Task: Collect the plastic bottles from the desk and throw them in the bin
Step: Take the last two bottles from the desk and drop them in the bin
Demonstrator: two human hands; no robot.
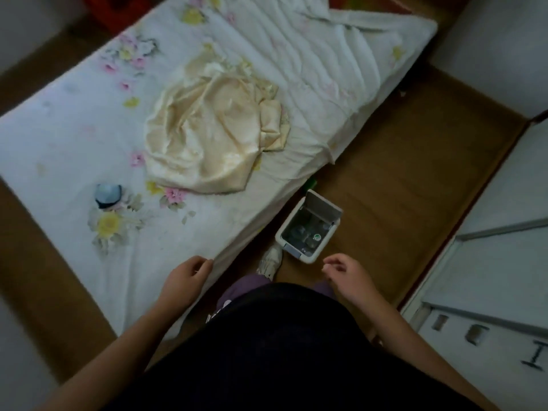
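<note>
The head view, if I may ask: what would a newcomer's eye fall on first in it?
A crumpled cream satin cloth lies in the middle of the floral-sheeted mattress. On the brown floor beside the mattress stands a small white bin, lid up, with clear plastic bottles inside. The left hand and the right hand are empty and loosely curled near it.

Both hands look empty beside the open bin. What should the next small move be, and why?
Probably reach the left hand toward the blue-capped, bottle-like object on the floral sheet. That hand and the right hand hold nothing, the bin, lid up, already contains clear bottles, and no desk is in view.
</note>
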